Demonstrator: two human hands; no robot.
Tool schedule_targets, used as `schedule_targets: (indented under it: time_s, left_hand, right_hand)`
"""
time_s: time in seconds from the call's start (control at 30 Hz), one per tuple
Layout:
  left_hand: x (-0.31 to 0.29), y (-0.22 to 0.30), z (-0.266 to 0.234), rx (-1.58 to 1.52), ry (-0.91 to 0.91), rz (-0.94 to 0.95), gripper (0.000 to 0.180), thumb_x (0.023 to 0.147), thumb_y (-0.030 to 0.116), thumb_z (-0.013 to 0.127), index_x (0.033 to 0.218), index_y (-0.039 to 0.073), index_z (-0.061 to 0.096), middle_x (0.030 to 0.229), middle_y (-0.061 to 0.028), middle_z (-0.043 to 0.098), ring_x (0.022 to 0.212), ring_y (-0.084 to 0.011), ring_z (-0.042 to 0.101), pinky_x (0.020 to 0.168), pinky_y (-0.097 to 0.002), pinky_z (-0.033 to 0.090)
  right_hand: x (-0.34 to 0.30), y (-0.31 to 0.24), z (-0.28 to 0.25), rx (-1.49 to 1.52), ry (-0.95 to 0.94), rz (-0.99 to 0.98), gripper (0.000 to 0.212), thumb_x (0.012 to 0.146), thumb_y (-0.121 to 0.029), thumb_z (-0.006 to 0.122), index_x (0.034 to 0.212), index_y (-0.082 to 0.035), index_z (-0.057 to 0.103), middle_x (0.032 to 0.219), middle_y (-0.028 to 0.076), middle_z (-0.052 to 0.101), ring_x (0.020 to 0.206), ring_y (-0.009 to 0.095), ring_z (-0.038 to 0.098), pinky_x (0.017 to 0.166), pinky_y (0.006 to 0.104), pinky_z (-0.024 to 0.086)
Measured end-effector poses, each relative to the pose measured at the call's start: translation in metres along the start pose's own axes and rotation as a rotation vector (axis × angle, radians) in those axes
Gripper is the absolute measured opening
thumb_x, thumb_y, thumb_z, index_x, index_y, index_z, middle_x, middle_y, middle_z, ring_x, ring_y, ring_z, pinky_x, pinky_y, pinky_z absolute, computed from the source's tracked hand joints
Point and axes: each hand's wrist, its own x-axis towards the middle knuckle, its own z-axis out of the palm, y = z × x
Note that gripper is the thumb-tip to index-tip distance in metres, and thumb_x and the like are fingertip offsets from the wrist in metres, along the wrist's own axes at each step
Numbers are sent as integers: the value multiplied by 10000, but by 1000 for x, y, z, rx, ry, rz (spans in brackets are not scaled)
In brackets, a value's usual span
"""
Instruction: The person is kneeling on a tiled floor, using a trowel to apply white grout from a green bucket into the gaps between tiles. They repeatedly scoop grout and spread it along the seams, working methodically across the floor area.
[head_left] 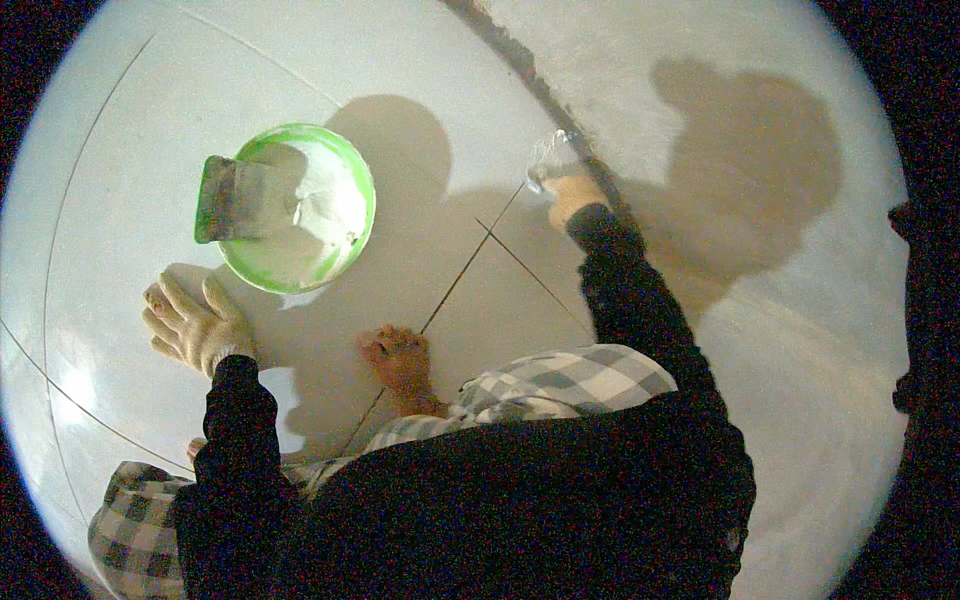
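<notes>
My left hand (195,325), in a pale knit glove, rests palm down on the floor tiles with its fingers spread. It holds nothing. My right hand (570,185) reaches out to the floor beside the dark gap (525,65). Its fingers are bent together and smeared with white paste (550,150); whatever they hold, if anything, is hidden. Between and beyond my hands stands a round green-rimmed bucket (368,190) with white paste (325,200) inside. Across its left rim lies a flat, paste-stained tool (218,200) with a dark, wide end and a green edge.
Glossy light tiles (440,130) cover the floor, with thin dark joints (460,270) crossing near my right hand. To the right of the gap runs a pale grey surface (800,330). My bare foot (400,360) is on the tiles between my arms. Shadows fall across the floor.
</notes>
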Motion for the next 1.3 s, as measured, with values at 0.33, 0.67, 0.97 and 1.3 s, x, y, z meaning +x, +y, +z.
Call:
schedule_targets:
  time_s: [0.33, 0.67, 0.97, 1.3]
  left_hand:
    - [0, -2, 6, 3, 6, -9, 661, 962, 536, 431, 1508, 177, 335, 1556, -145, 314, 1451, -369, 233, 1161, -581, 173]
    - [-2, -6, 13, -15, 12, -7, 681, 955, 574, 416, 1518, 203, 318, 1578, -112, 288, 1463, -364, 209, 1172, -568, 145]
    - [-3, -8, 18, -14, 78, 13, 657, 961, 532, 446, 1508, 186, 335, 1558, -120, 323, 1445, -367, 246, 1153, -575, 172]
    - [-1, -4, 13, 7, 83, 17, 637, 958, 522, 448, 1487, 174, 374, 1530, -132, 360, 1427, -377, 272, 1143, -575, 194]
  right_hand:
    - [21, 20, -31, 201, 375, -16, 491, 825, -78, 556, 1307, -168, 578, 1240, 162, 636, 1142, 360, 603, 980, 443, 484]
    - [9, 61, 26, 311, 153, 263, 564, 825, -17, 517, 1337, -246, 571, 1316, 151, 593, 1195, 361, 569, 1014, 412, 459]
    - [-29, 93, 9, 293, 154, 223, 469, 851, -241, 609, 1300, -108, 575, 1243, 189, 626, 1179, 372, 567, 1005, 441, 444]
    - [29, 41, -32, 347, 395, 12, 435, 820, -119, 555, 1250, -158, 599, 1147, 188, 660, 1062, 397, 618, 925, 452, 495]
